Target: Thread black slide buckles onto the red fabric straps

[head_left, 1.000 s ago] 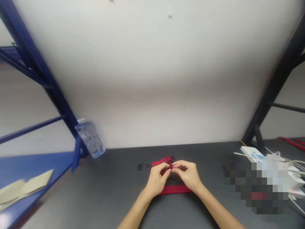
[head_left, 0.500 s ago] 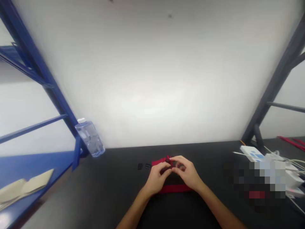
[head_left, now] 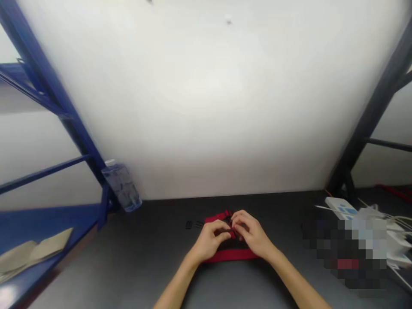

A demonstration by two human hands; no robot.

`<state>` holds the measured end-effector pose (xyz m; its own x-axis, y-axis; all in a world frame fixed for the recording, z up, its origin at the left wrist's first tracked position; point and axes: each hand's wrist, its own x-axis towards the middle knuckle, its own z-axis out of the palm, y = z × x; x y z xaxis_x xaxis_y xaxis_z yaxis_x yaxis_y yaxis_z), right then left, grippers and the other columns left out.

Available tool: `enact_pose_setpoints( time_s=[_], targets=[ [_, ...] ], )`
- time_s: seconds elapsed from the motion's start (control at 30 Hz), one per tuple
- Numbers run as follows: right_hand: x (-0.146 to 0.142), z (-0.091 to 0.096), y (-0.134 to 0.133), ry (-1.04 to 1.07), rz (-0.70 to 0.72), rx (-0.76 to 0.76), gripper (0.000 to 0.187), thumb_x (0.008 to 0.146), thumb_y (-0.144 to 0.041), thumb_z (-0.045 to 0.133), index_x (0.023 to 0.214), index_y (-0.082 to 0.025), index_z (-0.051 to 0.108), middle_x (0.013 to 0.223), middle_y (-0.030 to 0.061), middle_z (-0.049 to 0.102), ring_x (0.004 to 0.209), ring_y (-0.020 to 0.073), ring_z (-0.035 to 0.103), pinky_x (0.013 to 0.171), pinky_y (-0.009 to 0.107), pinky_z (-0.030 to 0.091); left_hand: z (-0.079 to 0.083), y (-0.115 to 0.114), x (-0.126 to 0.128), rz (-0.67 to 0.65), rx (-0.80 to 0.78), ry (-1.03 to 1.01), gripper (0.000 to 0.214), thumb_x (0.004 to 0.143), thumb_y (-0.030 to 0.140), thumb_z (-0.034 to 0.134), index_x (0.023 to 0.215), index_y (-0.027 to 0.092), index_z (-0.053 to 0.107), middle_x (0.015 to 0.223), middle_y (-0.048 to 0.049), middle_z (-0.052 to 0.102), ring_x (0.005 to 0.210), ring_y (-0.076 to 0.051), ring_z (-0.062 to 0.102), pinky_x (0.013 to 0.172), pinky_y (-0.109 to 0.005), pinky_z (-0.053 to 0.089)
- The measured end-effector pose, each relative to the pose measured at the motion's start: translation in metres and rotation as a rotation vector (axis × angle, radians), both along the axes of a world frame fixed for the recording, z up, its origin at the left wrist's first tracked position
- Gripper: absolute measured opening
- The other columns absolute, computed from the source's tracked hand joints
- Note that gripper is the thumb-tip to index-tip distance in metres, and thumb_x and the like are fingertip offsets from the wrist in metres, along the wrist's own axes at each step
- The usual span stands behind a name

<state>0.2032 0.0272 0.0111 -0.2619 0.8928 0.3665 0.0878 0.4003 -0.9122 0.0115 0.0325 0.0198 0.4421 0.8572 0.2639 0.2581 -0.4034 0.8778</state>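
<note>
Dark workbench [head_left: 96, 270]: black buckles [head_left: 189, 225] beside red webbing strap [head_left: 230, 256].

Two hands show, the left hand [head_left: 210, 242] and the right hand [head_left: 252, 236], and one red webbing strap [head_left: 230, 255] runs beneath their fingers [head_left: 223, 224]. Two small black sliders [head_left: 189, 225] lie just left of those fingers (any dark pieces between the fingertips are too hidden to count). One plastic water bottle [head_left: 122, 188] stands well up and left of them, and one white box with blue print [head_left: 337, 207] sits well right.
</note>
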Motion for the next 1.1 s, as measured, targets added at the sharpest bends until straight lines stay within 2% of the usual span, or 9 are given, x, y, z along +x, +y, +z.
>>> enact_pose_setpoints(
  time_s=[0.13, 0.23, 0.3, 0.37, 0.47, 0.53, 0.6, 0.83, 1.1],
  targets=[
    [0.003, -0.0022, 0.0046, -0.031, -0.07, 0.06, 0.027, 0.093, -0.041, 0.048, 0.079, -0.021, 0.059, 0.094, 0.0054, 0.059, 0.062, 0.0145, 0.054, 0.054, 0.027, 0.048, 0.0009, -0.0002, -0.001, -0.02, 0.017, -0.025, 0.006, 0.08, 0.021, 0.069, 0.082, 0.016, 0.072, 0.093, -0.0068, 0.07, 0.09, -0.021, 0.062, 0.084, -0.03, 0.045],
    [0.0077, -0.002, 0.0081, 0.014, -0.102, 0.052, 0.031, 0.094, -0.046, 0.047, 0.082, -0.02, 0.059, 0.093, 0.0055, 0.062, 0.073, 0.0176, 0.058, 0.07, 0.031, 0.05, 0.0012, 0.0, -0.0009, -0.012, 0.0, -0.073, 0.006, 0.081, 0.021, 0.068, 0.083, 0.016, 0.071, 0.102, -0.0086, 0.07, 0.096, -0.023, 0.062, 0.088, -0.032, 0.044],
    [0.0093, -0.0014, 0.0085, 0.092, -0.069, -0.017, 0.038, 0.094, -0.051, 0.043, 0.08, -0.02, 0.059, 0.099, 0.007, 0.065, 0.087, 0.0214, 0.061, 0.081, 0.034, 0.049, 0.0012, 0.0001, -0.0004, -0.02, -0.042, -0.122, 0.008, 0.082, 0.024, 0.068, 0.083, 0.016, 0.07, 0.107, -0.0098, 0.069, 0.1, -0.025, 0.061, 0.089, -0.033, 0.045],
    [0.0086, -0.0013, 0.0076, 0.201, -0.007, -0.126, 0.044, 0.095, -0.056, 0.038, 0.081, -0.02, 0.059, 0.105, 0.0088, 0.066, 0.097, 0.0243, 0.061, 0.084, 0.037, 0.049, 0.0016, -0.0001, 0.0003, -0.04, -0.096, -0.181, 0.011, 0.082, 0.027, 0.068, 0.084, 0.016, 0.07, 0.111, -0.0106, 0.068, 0.102, -0.026, 0.061, 0.088, -0.034, 0.045],
    [0.0059, -0.002, 0.0055, 0.294, 0.067, -0.237, 0.036, 0.091, -0.056, 0.049, 0.09, -0.021, 0.059, 0.109, 0.0094, 0.067, 0.099, 0.0257, 0.063, 0.083, 0.039, 0.05, 0.0035, -0.0006, 0.0012, -0.084, -0.178, -0.269, 0.015, 0.083, 0.029, 0.068, 0.088, 0.015, 0.07, 0.115, -0.011, 0.067, 0.103, -0.026, 0.061, 0.089, -0.033, 0.045],
    [0.0048, -0.0023, 0.0049, 0.292, 0.075, -0.219, 0.028, 0.085, -0.048, 0.063, 0.094, -0.022, 0.058, 0.107, 0.0078, 0.068, 0.102, 0.0255, 0.062, 0.089, 0.04, 0.048, 0.005, -0.0006, 0.0015, -0.106, -0.223, -0.323, 0.018, 0.083, 0.03, 0.068, 0.091, 0.014, 0.071, 0.11, -0.0108, 0.069, 0.098, -0.024, 0.061, 0.086, -0.032, 0.045],
    [0.0048, -0.0022, 0.005, 0.286, 0.087, -0.195, 0.025, 0.081, -0.04, 0.069, 0.095, -0.023, 0.057, 0.104, 0.006, 0.068, 0.104, 0.0249, 0.062, 0.093, 0.04, 0.047, 0.0061, 0.0, 0.0012, -0.114, -0.262, -0.366, 0.019, 0.083, 0.031, 0.069, 0.091, 0.014, 0.071, 0.1, -0.0092, 0.07, 0.088, -0.021, 0.062, 0.081, -0.029, 0.045],
    [0.0054, -0.0031, 0.0074, 0.393, 0.14, -0.265, 0.027, 0.078, -0.031, 0.073, 0.1, -0.023, 0.059, 0.098, 0.0039, 0.068, 0.098, 0.0237, 0.064, 0.089, 0.04, 0.051, 0.0033, 0.0062, -0.004, -0.05, -0.331, -0.464, 0.02, 0.081, 0.033, 0.07, 0.08, 0.013, 0.067, 0.076, -0.0029, 0.066, 0.067, -0.014, 0.059, 0.066, -0.023, 0.042],
    [0.0066, -0.004, 0.0094, 0.452, 0.167, -0.31, 0.029, 0.078, -0.033, 0.074, 0.102, -0.021, 0.063, 0.097, 0.0064, 0.069, 0.091, 0.023, 0.066, 0.085, 0.041, 0.053, 0.0014, 0.0093, -0.0068, -0.032, -0.387, -0.564, 0.018, 0.08, 0.03, 0.071, 0.075, 0.014, 0.064, 0.074, -0.0033, 0.067, 0.063, -0.014, 0.06, 0.062, -0.023, 0.042]
  ],
)
